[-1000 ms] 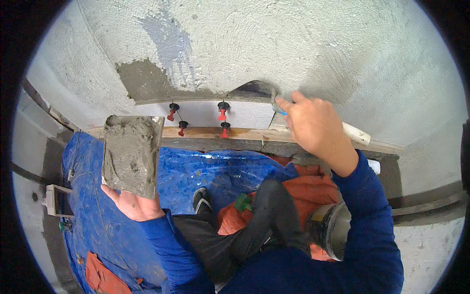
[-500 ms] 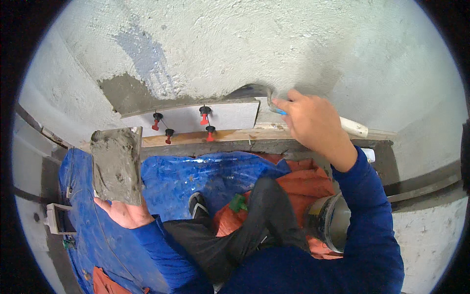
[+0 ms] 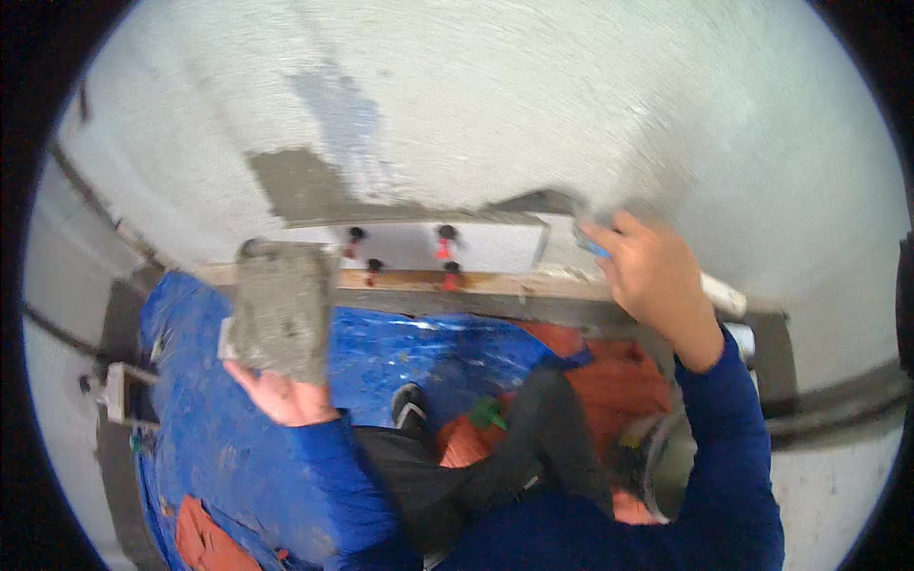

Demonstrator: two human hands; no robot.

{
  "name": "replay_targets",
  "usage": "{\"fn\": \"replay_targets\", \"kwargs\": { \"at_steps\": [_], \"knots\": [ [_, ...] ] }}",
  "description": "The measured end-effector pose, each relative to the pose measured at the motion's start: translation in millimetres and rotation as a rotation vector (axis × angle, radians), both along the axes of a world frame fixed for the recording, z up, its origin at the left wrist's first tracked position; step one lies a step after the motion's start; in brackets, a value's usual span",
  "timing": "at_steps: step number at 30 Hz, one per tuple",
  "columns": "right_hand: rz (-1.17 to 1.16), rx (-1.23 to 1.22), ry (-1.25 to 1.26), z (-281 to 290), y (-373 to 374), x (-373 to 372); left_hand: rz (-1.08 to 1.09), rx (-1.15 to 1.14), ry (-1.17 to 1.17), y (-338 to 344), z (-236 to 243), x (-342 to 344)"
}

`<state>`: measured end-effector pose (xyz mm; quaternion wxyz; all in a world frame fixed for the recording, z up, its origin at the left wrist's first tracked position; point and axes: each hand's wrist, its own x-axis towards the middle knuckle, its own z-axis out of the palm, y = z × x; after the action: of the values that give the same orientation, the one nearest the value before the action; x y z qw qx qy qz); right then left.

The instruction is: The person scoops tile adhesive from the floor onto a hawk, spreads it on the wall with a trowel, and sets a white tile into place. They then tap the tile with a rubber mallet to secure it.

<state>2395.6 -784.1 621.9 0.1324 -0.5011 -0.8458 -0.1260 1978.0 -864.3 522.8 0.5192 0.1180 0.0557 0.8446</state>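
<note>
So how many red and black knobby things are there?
4, all at the white panel: upper-left knob, lower-left knob, upper-right knob and lower-right knob. Any behind the heap of mortar would be hidden.

Trowel (image 3: 541, 202), one: dark grey blade, blue on handle; gripped in right hand (image 3: 659, 285), blade at the wall (image 3: 514, 114), contact unclear. Board (image 3: 227, 340), one: pale-edged, borne on left hand (image 3: 286, 395), thickly covered with grey, roughly rectangular wet-looking mortar (image 3: 281, 309).
</note>
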Motion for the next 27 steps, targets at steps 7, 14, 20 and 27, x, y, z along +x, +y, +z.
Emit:
{"fn": "replay_targets", "kwargs": {
  "at_steps": [7,14,20,27],
  "knots": [
    [0.009,-0.052,0.009,24,-54,-78,-0.062,0.212,-0.052,-50,24,-24],
    [-0.046,-0.131,-0.054,48,-78,-106,-0.083,0.217,-0.076,-73,49,-29],
    [0.023,-0.113,-0.046,44,-66,-99,-0.127,0.233,-0.169,-64,37,-27],
    [0.046,-0.052,-0.053,10,-5,-43,-0.063,0.160,-0.028,-11,5,-3]
  ]
}}
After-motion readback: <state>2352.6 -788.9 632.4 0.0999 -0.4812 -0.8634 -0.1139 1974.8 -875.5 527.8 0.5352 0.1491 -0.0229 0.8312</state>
